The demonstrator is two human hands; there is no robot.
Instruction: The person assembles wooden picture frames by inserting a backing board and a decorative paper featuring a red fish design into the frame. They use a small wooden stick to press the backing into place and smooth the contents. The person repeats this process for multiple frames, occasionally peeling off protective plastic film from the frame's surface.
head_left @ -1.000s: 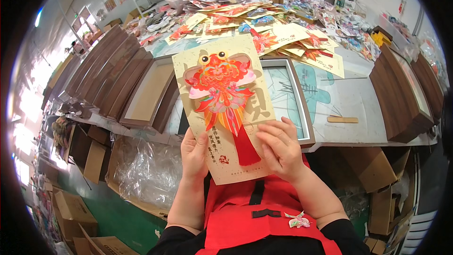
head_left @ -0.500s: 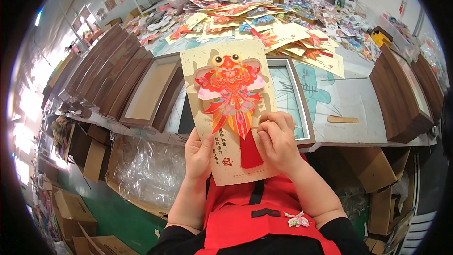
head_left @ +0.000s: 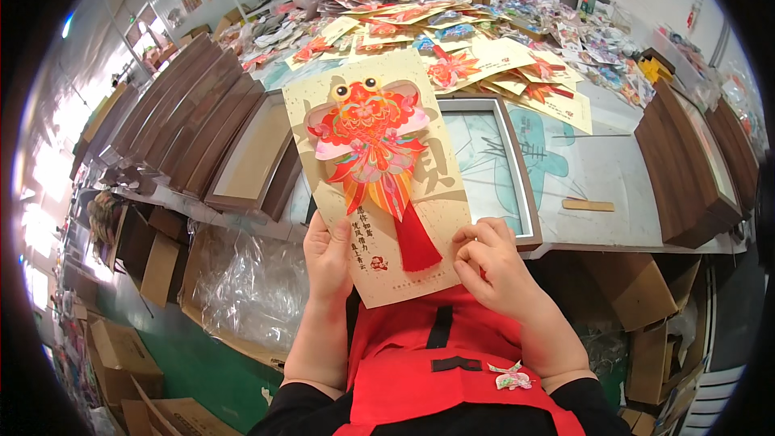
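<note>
My left hand (head_left: 328,258) grips the lower left edge of a cream card (head_left: 440,141), with the thumb on its front. A red paper goldfish (head_left: 373,125) with bulging eyes and layered pink, orange and striped fins sits on the card. Below its tail a red tassel (head_left: 418,242) hangs slanting across the paper. Beside the card's lower right edge is my right hand (head_left: 494,262), its fingers curled in toward the thumb; whatever they may hold is hidden. The card leans, its top tipped to the left.
Behind the card lies a dark-rimmed frame (head_left: 525,169) on the table. Brown box frames (head_left: 182,125) stand in a row at left, more (head_left: 686,169) at right. A flat wooden stick (head_left: 588,205) lies nearby. Similar cards (head_left: 492,60) are heaped at the back. Clear plastic (head_left: 250,291) fills a carton below.
The card has shifted left and tilted, with the tassel now slanting. My right hand has moved off the tassel's side to just right of the card's edge.
</note>
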